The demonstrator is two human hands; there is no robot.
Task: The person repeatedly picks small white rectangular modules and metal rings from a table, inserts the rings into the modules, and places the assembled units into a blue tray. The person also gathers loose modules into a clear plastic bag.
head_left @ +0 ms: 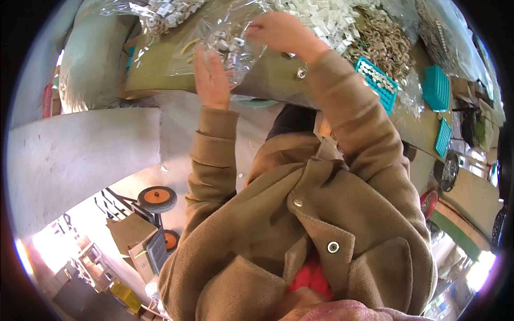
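Observation:
A clear plastic bag [243, 63] lies at the table's near edge, with several small white and grey pieces [231, 47] inside it. My left hand [212, 77] is against the bag's left side, its fingers stretched out. At the bag's upper right is my right hand [281, 33], with bent fingers drawn together; whatever is between its fingertips is hidden. Just beyond the right hand spreads a heap of white plastic pieces [326, 18]. A yellow strip [189, 47] shows by the bag's left side.
Brownish metal parts [383, 40] are piled right of the white heap. A teal tray [377, 83] holds small round pieces, with a teal basket [436, 88] farther right. Another bag of white pieces [174, 12] lies at far left. A wheeled cart [157, 199] stands behind me, left.

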